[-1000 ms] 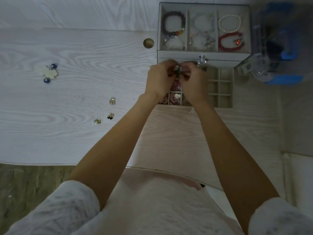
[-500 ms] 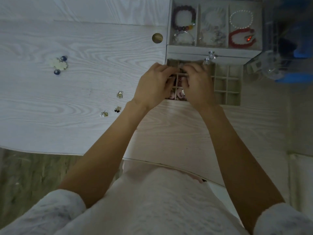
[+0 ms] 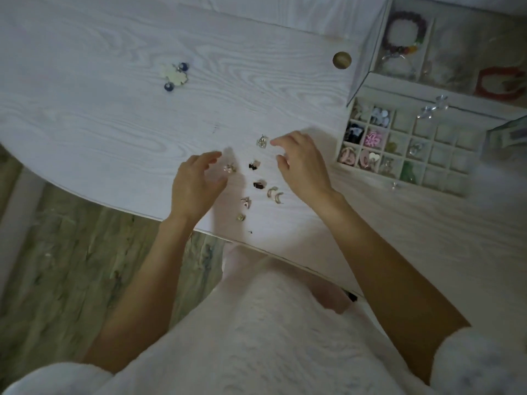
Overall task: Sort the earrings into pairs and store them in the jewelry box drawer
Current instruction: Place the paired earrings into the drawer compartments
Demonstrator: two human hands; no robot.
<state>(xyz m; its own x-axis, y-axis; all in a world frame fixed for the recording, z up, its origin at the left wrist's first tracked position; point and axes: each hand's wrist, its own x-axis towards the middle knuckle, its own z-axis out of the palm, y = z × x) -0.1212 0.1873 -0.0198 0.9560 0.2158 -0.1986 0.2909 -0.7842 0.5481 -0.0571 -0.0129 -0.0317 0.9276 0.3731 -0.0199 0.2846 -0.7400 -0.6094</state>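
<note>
Your hands over loose earrings left of the white gridded jewelry drawer.
Your left hand and right hand hover relaxed, empty, flanking the small dark stud earring.

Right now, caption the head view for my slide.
Both hands, left and right, hover open over loose earrings beside the open jewelry box drawer.

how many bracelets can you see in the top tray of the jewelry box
3 clear: a purple beaded bracelet at left, a clear one below it, a red bracelet at right; the blurred middle may hide more.
</note>
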